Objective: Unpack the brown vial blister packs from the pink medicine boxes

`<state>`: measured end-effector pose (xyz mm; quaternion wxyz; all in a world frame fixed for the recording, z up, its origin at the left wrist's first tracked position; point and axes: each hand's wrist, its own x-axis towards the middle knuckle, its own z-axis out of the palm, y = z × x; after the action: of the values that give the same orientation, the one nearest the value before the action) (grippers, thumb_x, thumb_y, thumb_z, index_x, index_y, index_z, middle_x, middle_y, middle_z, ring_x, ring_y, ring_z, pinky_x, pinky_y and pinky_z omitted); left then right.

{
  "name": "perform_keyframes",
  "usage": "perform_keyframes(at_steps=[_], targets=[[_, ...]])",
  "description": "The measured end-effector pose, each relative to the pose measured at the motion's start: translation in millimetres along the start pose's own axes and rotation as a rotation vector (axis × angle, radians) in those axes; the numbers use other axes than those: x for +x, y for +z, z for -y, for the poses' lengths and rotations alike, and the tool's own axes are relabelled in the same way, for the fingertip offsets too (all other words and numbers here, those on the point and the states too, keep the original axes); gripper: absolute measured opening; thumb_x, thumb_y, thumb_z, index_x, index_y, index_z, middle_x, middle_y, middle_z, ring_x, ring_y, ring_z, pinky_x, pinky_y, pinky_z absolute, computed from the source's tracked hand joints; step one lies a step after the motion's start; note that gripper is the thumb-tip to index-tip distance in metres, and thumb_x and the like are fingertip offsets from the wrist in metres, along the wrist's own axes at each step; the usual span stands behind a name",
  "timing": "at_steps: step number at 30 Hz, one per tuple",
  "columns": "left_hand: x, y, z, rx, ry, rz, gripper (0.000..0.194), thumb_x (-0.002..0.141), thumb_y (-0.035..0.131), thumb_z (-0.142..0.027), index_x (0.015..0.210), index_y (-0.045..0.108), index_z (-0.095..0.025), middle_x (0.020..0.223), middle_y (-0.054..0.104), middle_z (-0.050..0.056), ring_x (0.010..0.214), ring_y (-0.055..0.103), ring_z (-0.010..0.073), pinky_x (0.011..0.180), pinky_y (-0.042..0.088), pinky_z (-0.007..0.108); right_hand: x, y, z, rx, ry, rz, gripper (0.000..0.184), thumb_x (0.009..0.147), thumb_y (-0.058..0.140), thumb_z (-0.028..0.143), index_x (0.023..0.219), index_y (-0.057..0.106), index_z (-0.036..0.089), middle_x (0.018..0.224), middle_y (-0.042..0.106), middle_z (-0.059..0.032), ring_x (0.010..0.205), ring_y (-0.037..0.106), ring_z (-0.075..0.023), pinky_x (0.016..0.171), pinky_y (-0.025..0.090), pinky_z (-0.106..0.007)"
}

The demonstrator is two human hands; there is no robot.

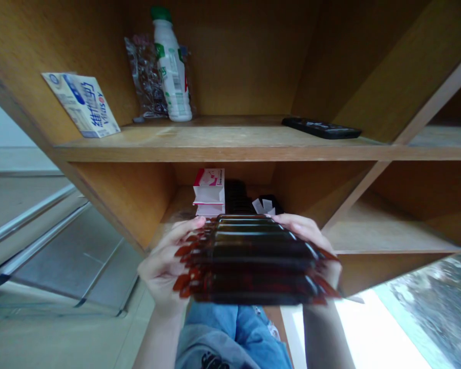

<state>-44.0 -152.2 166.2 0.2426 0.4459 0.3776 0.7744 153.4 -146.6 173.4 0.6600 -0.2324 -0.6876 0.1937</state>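
A stack of dark amber plastic ampoule strips (253, 256) lies sideways across my view, with pointed reddish-brown tabs along its left side. My left hand (163, 264) grips its left end and my right hand (305, 230) grips the right end, fingers closed around it. The stack is held up in front of the lower shelf compartment. Behind it stands a white and pink carton (209, 192) with its end flap open. Beside the carton sit a dark ribbed item (236, 195) and some white paper pieces (264, 206), both partly hidden by the stack.
On the upper wooden shelf (223, 152) stand a white bottle with a green cap (172, 72), a clear plastic bag (146, 82) and a Vitasoy carton (86, 105). A flat black object (322, 128) lies right. A metal-framed rack (72, 256) is at left.
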Motion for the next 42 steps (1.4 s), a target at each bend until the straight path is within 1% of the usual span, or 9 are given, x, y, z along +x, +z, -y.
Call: perform_keyframes(at_steps=[2, 4, 9, 13, 20, 28, 33, 37, 42], targets=[[-3.8, -3.3, 15.3, -0.033, 0.044, 0.096, 0.019, 0.057, 0.079, -0.036, 0.058, 0.067, -0.022, 0.093, 0.071, 0.002, 0.090, 0.065, 0.0220, 0.084, 0.052, 0.040, -7.8, 4.4, -16.9, 0.064, 0.185, 0.030, 0.034, 0.084, 0.060, 0.028, 0.118, 0.058, 0.031, 0.115, 0.062, -0.0050, 0.104, 0.060, -0.0213, 0.082, 0.053, -0.035], [-6.8, -6.1, 33.1, -0.047, -0.026, 0.110, 0.007, 0.063, 0.075, -0.022, 0.068, 0.071, -0.022, 0.100, 0.070, 0.003, 0.094, 0.064, 0.0198, 0.085, 0.051, 0.035, -17.5, 10.6, -34.5, 0.154, 0.442, 0.036, 0.038, 0.082, 0.062, 0.031, 0.119, 0.056, 0.027, 0.114, 0.063, -0.0068, 0.099, 0.061, -0.0209, 0.078, 0.054, -0.033], [-8.2, -8.0, 69.0, 0.015, -0.505, 0.078, 0.028, 0.064, 0.072, -0.026, 0.091, 0.072, -0.018, 0.096, 0.072, 0.007, 0.089, 0.065, 0.0206, 0.079, 0.051, 0.032, -36.1, 26.6, -67.7, 0.286, 0.911, -0.041, 0.045, 0.070, 0.070, 0.045, 0.105, 0.060, 0.019, 0.084, 0.067, -0.0050, 0.063, 0.061, -0.0160, 0.046, 0.046, -0.023], [-10.8, -10.0, 83.6, -0.001, -0.643, 0.083, 0.039, 0.062, 0.074, -0.033, 0.097, 0.071, -0.017, 0.099, 0.072, 0.009, 0.089, 0.066, 0.0219, 0.077, 0.052, 0.031, -43.9, 32.1, -82.3, 0.310, 1.054, -0.102, 0.048, 0.066, 0.071, 0.049, 0.100, 0.061, 0.016, 0.071, 0.063, -0.0021, 0.050, 0.053, -0.0121, 0.040, 0.039, -0.021], [-14.8, -12.5, 86.7, 0.019, -0.618, 0.098, 0.040, 0.064, 0.073, -0.033, 0.100, 0.068, -0.017, 0.101, 0.071, 0.008, 0.091, 0.065, 0.0200, 0.081, 0.051, 0.030, -47.2, 30.8, -86.2, 0.323, 1.044, -0.086, 0.050, 0.066, 0.071, 0.049, 0.103, 0.061, 0.016, 0.077, 0.065, -0.0039, 0.055, 0.056, -0.0137, 0.041, 0.039, -0.022], [-11.6, -14.6, 89.0, 0.039, -0.495, 0.151, 0.032, 0.063, 0.075, -0.028, 0.088, 0.059, -0.018, 0.092, 0.067, 0.004, 0.082, 0.064, 0.0134, 0.078, 0.049, 0.025, -49.8, 26.0, -84.7, 0.310, 0.944, -0.065, 0.050, 0.072, 0.066, 0.047, 0.115, 0.059, 0.020, 0.100, 0.066, -0.0073, 0.074, 0.062, -0.0181, 0.053, 0.047, -0.025], [-11.1, -16.1, 87.6, 0.025, -0.475, 0.215, 0.028, 0.064, 0.074, -0.028, 0.079, 0.052, -0.018, 0.101, 0.066, 0.008, 0.093, 0.064, 0.0177, 0.084, 0.048, 0.030, -52.7, 24.5, -88.0, 0.338, 0.892, -0.041, 0.049, 0.074, 0.067, 0.044, 0.117, 0.057, 0.023, 0.113, 0.064, -0.0087, 0.093, 0.063, -0.0235, 0.064, 0.053, -0.030], [-10.7, -18.4, 91.8, 0.046, -0.407, 0.272, 0.027, 0.067, 0.072, -0.027, 0.068, 0.046, -0.019, 0.111, 0.065, 0.010, 0.107, 0.060, 0.0215, 0.093, 0.045, 0.035, -61.7, 26.6, -96.9, 0.382, 0.772, -0.054, 0.046, 0.077, 0.065, 0.039, 0.120, 0.053, 0.027, 0.120, 0.060, -0.0082, 0.104, 0.060, -0.0237, 0.080, 0.053, -0.037], [-11.6, -22.4, 96.5, 0.037, -0.341, 0.257, 0.029, 0.066, 0.069, -0.018, 0.063, 0.041, -0.019, 0.113, 0.065, 0.011, 0.104, 0.062, 0.0227, 0.093, 0.045, 0.039, -71.3, 25.5, -102.5, 0.267, 0.567, 0.013, 0.034, 0.084, 0.059, 0.031, 0.117, 0.053, 0.030, 0.121, 0.055, -0.0066, 0.114, 0.054, -0.0212, 0.094, 0.047, -0.038]])
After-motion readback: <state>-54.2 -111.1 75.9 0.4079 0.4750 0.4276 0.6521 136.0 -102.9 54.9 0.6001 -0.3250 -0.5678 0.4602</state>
